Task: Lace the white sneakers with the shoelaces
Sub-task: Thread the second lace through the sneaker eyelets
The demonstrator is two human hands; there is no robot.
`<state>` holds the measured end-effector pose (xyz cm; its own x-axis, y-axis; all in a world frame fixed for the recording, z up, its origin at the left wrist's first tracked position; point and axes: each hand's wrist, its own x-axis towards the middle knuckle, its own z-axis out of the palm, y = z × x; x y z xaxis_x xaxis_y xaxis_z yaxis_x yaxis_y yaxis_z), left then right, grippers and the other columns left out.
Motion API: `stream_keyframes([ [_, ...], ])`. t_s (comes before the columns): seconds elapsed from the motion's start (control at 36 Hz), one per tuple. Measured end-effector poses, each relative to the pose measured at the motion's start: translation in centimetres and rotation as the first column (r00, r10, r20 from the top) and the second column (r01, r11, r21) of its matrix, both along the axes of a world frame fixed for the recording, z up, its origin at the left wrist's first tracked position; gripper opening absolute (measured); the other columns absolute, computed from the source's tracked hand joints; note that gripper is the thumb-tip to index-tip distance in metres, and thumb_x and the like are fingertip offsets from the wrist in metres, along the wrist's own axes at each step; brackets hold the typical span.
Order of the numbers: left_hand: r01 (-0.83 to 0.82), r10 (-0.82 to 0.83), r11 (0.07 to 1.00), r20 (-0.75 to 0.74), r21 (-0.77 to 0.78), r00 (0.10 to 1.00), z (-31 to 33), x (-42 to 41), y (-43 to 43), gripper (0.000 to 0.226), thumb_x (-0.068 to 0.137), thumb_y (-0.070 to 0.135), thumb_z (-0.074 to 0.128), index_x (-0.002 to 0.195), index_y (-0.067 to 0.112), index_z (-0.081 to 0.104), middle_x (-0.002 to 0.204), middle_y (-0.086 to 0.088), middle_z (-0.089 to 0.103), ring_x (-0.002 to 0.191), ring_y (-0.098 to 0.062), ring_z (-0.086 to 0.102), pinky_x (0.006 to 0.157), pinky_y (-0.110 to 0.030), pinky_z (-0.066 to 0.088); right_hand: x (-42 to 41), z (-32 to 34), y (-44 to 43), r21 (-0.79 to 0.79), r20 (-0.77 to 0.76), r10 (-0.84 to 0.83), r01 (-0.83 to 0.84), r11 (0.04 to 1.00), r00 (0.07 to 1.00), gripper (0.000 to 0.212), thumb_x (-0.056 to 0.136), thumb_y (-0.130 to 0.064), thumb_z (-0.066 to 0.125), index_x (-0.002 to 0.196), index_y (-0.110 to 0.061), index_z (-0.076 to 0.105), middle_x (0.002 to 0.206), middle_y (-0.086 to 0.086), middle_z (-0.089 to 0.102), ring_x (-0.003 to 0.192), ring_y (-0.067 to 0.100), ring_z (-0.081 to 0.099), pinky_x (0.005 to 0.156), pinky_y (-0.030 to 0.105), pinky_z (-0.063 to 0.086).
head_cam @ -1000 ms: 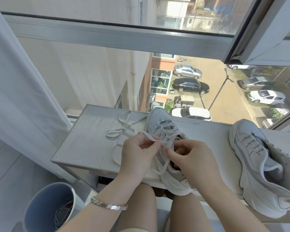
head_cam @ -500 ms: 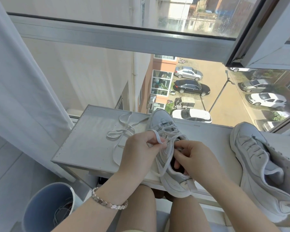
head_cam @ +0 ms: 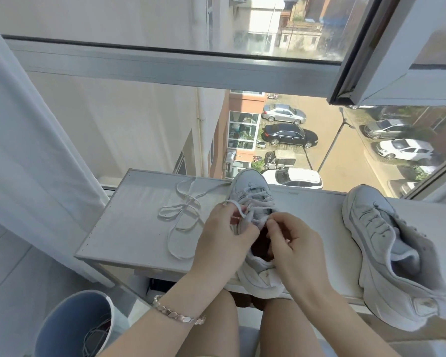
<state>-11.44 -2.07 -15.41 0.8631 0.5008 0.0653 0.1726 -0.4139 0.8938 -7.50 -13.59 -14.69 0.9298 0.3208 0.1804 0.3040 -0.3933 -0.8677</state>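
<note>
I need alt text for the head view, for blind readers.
The left hand pinches a shoelace and the right hand grips a white sneaker on a window ledge, lacing it. A second sneaker lies to the right.

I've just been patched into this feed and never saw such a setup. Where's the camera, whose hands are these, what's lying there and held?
There is no machine: these are a person's two bare hands, filmed by one wide-angle camera worn on their head, looking down. The left hand and right hand both pinch a white shoelace at the eyelets of a white sneaker standing on a white ledge by the window. Further looped lace lies to its left; whether it is the same lace I cannot tell. A second sneaker rests at the right. A bin stands on the floor below.
</note>
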Motion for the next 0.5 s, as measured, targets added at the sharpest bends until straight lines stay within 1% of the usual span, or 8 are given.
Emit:
stream_keyframes([
  [0.08, -0.025, 0.026, 0.999, -0.015, 0.035, 1.000, -0.1, 0.1, -0.3, 0.010, 0.081, 0.022, 0.060, 0.091, 0.019, 0.059, 0.096, 0.005, 0.055, 0.092, -0.010, 0.055, 0.078, -0.030, 0.048, 0.4, 0.9, -0.6, 0.231, -0.089, 0.001, 0.019, 0.973, 0.996, 0.018, 0.091, -0.020, 0.050, 0.075, -0.026, 0.058, 0.079, -0.007, 0.062, 0.069, 0.006, 0.058, 0.063, 0.017, 0.045],
  [0.17, -0.058, 0.058, 0.998, -0.026, 0.000, 0.998, -0.4, 0.1, -0.7, 0.009, 0.082, 0.023, 0.060, 0.091, 0.024, 0.058, 0.097, 0.003, 0.055, 0.094, -0.011, 0.054, 0.077, -0.026, 0.046, 1.1, 3.0, -1.4, 0.608, -0.349, 0.195, 0.063, 0.792, 0.917, 0.028, 0.098, -0.007, 0.036, 0.075, -0.015, 0.050, 0.077, 0.004, 0.069, 0.080, 0.015, 0.067, 0.077, 0.022, 0.053],
  [0.22, -0.079, 0.079, 0.997, -0.015, -0.025, 0.997, -0.5, 0.0, -0.9, 0.015, 0.082, 0.023, 0.061, 0.087, 0.034, 0.053, 0.097, 0.006, 0.057, 0.094, -0.008, 0.054, 0.074, -0.018, 0.044, 1.5, 4.3, -2.2, 0.741, -0.442, 0.351, 0.115, 0.661, 0.826, 0.027, 0.098, -0.008, 0.030, 0.074, -0.011, 0.041, 0.057, 0.005, 0.056, 0.063, 0.021, 0.063, 0.071, 0.029, 0.057],
  [0.25, -0.091, 0.090, 0.995, -0.015, -0.045, 0.996, -0.6, -0.1, -0.9, 0.016, 0.082, 0.023, 0.061, 0.089, 0.034, 0.052, 0.097, 0.008, 0.057, 0.094, -0.006, 0.055, 0.073, -0.017, 0.044, 1.6, 4.8, -2.7, 0.749, -0.457, 0.379, 0.118, 0.652, 0.805, 0.027, 0.098, -0.008, 0.029, 0.073, -0.011, 0.039, 0.051, 0.002, 0.045, 0.050, 0.019, 0.052, 0.061, 0.028, 0.056],
  [0.31, -0.114, 0.112, 0.988, -0.026, -0.102, 0.993, -0.5, -0.1, -0.9, 0.023, 0.083, 0.022, 0.063, 0.100, 0.031, 0.050, 0.099, 0.011, 0.058, 0.094, -0.001, 0.055, 0.073, -0.016, 0.045, 2.1, 5.6, -4.2, 0.678, -0.424, 0.314, 0.068, 0.732, 0.849, 0.031, 0.098, -0.005, 0.030, 0.070, -0.015, 0.040, 0.049, -0.005, 0.030, 0.043, 0.011, 0.027, 0.042, 0.019, 0.039],
  [0.33, -0.124, 0.121, 0.984, -0.032, -0.127, 0.992, -0.6, -0.2, -0.8, 0.029, 0.083, 0.022, 0.064, 0.104, 0.032, 0.046, 0.101, 0.012, 0.057, 0.094, 0.001, 0.054, 0.075, -0.017, 0.046, 2.4, 5.9, -5.0, 0.595, -0.367, 0.232, 0.036, 0.803, 0.901, 0.035, 0.097, -0.002, 0.031, 0.067, -0.017, 0.042, 0.049, -0.007, 0.028, 0.043, 0.009, 0.022, 0.039, 0.016, 0.029],
  [0.42, -0.127, 0.123, 0.986, -0.040, -0.112, 0.992, -0.6, -0.2, -0.6, 0.033, 0.083, 0.024, 0.066, 0.108, 0.032, 0.046, 0.101, 0.013, 0.057, 0.095, 0.001, 0.054, 0.080, -0.022, 0.047, 3.8, 6.5, -7.8, 0.165, -0.115, -0.019, 0.038, 0.986, 0.993, 0.035, 0.096, -0.004, 0.038, 0.068, -0.023, 0.049, 0.048, -0.009, 0.033, 0.047, 0.011, 0.027, 0.046, 0.022, 0.025],
  [0.5, -0.094, 0.094, 0.996, -0.036, -0.005, 0.995, -0.7, 0.0, -0.7, 0.022, 0.084, 0.026, 0.062, 0.105, 0.029, 0.055, 0.103, 0.010, 0.057, 0.096, -0.003, 0.054, 0.075, -0.014, 0.042, 4.4, 6.7, -8.6, -0.161, -0.150, -0.017, -0.007, 0.987, 0.989, 0.028, 0.095, -0.012, 0.043, 0.073, -0.026, 0.056, 0.052, -0.005, 0.043, 0.050, 0.018, 0.035, 0.050, 0.026, 0.029],
])
